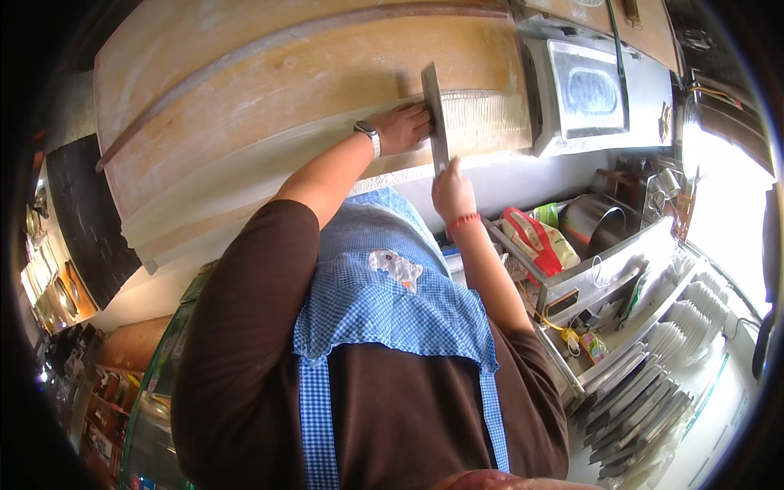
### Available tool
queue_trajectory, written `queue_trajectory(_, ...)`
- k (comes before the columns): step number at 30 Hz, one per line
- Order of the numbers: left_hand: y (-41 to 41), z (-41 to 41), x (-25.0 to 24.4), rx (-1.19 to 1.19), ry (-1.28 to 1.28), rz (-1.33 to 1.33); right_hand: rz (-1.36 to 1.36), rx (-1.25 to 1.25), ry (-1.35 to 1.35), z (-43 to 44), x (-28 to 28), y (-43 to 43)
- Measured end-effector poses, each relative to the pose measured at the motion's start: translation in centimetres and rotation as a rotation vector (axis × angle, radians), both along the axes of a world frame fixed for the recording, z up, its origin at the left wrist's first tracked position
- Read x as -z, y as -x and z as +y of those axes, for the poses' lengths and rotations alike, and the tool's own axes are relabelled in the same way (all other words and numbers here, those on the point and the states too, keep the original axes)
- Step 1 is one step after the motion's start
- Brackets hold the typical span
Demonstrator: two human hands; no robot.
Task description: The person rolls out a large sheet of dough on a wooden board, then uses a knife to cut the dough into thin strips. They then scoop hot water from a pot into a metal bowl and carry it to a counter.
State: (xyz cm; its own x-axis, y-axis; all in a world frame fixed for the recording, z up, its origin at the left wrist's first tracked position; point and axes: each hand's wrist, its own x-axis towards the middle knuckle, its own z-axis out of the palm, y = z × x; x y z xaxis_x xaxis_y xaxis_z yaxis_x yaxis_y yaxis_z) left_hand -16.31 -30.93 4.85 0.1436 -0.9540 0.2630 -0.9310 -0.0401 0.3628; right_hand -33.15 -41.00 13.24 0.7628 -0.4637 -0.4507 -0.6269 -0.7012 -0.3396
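My right hand [454,193] grips the handle of a broad-bladed kitchen knife [433,116], its blade standing across a long folded sheet of dough [202,190]. My left hand [401,128] rests on the dough just left of the blade, fingers bent and their tips close to the steel. To the right of the knife lie thin cut strips of dough [484,116], side by side in a row. All of this is on a large wooden board [306,67] dusted with flour. A long wooden rolling pin [245,52] lies along the board behind the dough.
Right of the board is a metal surface with a rectangular tray [594,92]. Below it, an open metal drawer [618,257] holds a red and white bag [539,239] and a metal pot [591,226]. Stacked white dishes [692,312] stand lower right. A black panel [86,214] is at left.
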Motion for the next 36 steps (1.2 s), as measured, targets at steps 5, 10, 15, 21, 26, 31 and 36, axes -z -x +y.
queue_trajectory(5,-0.4,0.2,-0.3,0.054,0.038,0.035,-0.216,0.091,-0.017,-1.0,2.8,-5.1)
queue_trajectory(10,-0.6,0.8,0.0,0.06,-0.029,-0.019,-0.095,0.05,-0.037,0.3,-1.0,0.7)
queue_trajectory(15,-0.3,0.5,1.0,0.049,0.007,-0.001,-0.13,0.062,0.013,0.3,2.9,-2.5)
queue_trajectory(21,-1.0,1.1,0.0,0.066,-0.064,-0.024,-0.183,0.065,-0.075,-0.4,0.4,-1.5)
queue_trajectory(26,-0.3,1.0,1.6,0.006,0.087,0.014,-0.066,0.053,-0.057,1.3,0.9,0.0)
queue_trajectory(31,-0.5,1.3,0.3,0.057,-0.02,0.037,-0.137,0.116,-0.086,-0.5,2.5,-5.1)
queue_trajectory(36,-0.7,1.9,1.1,0.048,0.004,-0.044,-0.055,0.034,-0.073,1.5,-1.3,0.8)
